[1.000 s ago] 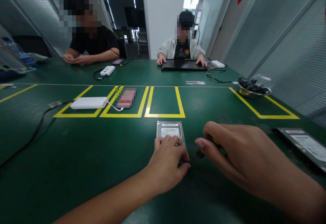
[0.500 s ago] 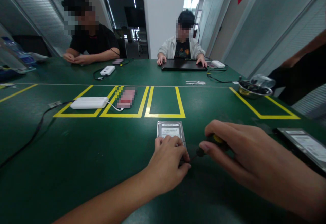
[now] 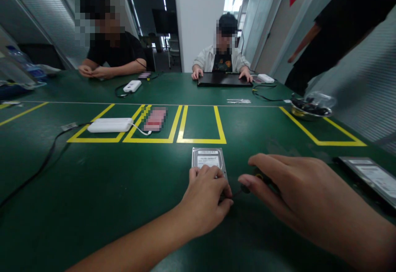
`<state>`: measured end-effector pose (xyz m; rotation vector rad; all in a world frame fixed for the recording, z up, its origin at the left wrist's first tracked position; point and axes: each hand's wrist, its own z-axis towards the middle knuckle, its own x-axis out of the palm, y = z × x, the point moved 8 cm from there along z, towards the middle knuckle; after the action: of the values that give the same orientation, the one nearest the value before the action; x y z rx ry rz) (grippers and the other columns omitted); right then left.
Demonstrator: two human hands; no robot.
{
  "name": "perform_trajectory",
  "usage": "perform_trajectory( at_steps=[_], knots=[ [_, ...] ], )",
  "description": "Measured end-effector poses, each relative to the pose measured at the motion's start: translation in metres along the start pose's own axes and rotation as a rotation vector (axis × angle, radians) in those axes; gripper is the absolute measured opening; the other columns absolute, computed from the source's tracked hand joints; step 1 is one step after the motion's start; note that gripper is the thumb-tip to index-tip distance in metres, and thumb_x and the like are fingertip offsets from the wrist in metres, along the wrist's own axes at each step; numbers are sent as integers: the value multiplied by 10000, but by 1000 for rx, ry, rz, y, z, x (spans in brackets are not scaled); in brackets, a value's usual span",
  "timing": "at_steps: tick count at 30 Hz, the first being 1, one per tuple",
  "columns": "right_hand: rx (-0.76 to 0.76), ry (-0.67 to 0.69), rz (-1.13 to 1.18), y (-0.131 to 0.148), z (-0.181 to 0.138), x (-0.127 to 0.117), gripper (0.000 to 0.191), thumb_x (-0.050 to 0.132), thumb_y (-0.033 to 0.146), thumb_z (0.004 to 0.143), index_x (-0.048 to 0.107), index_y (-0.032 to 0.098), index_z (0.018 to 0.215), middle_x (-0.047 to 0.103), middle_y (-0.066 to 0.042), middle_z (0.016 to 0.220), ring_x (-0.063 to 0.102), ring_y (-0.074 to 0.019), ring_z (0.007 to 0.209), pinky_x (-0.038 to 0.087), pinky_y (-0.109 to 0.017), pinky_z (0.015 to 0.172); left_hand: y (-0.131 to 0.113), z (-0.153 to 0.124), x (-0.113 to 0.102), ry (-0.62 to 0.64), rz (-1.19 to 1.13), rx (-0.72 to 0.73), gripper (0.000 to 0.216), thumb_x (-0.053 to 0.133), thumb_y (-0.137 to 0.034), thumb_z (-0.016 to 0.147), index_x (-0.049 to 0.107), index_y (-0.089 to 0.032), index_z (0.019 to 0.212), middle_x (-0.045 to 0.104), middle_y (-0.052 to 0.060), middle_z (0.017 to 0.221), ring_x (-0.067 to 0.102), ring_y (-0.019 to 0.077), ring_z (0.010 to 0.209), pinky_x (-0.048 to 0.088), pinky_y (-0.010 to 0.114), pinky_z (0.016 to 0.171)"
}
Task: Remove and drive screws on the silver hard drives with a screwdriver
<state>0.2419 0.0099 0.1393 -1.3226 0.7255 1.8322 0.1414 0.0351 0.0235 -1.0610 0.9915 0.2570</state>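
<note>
A silver hard drive (image 3: 208,156) with a white label lies on the green table. My left hand (image 3: 206,197) rests over its near half, fingers curled round it and pressing it down. In my right hand (image 3: 297,193) is a screwdriver (image 3: 259,176) with a dark and yellow handle, partly hidden by the fingers. Its thin shaft points left to the drive's near right edge, by my left fingertips. The tip and whatever it touches there are hidden. To the right of my right hand lies a second hard drive (image 3: 369,177) in a dark casing.
Beyond the drive, yellow tape (image 3: 201,141) marks boxes on the table (image 3: 93,197). A white power bank (image 3: 110,125) is cabled to a blurred phone (image 3: 155,119). A metal bowl (image 3: 311,110) of dark parts stands at right. Two people sit opposite; another stands at right.
My right fingers have loosened and shifted slightly around the screwdriver handle. My left hand and the drive stay put. The person at right has moved, and more of the body shows.
</note>
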Motion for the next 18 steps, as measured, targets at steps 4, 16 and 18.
perform_trajectory(
  at_steps=[4,16,18],
  knots=[
    [23,48,35,-1,0,2,256,441,337,978,532,178,799,533,2,634,513,-146,489,219,-250,482,0,-1,0,4,12,9,63,693,-239,793,655,-235,842,578,17,1009,504,248,1029,303,449,914],
    [67,-62,-68,-16,-6,-16,405,357,447,1030,524,192,762,483,3,570,423,-129,460,200,-263,491,-7,-8,-6,-15,118,40,95,661,-246,829,609,-222,905,624,24,1004,525,261,1012,288,469,926],
    [179,-201,-215,-32,-14,-33,479,344,562,1017,572,196,809,466,3,550,396,-131,453,188,-260,503,-8,-10,-7,-26,143,48,107,654,-242,837,597,-214,923,638,21,990,535,256,993,288,471,920]
  ],
)
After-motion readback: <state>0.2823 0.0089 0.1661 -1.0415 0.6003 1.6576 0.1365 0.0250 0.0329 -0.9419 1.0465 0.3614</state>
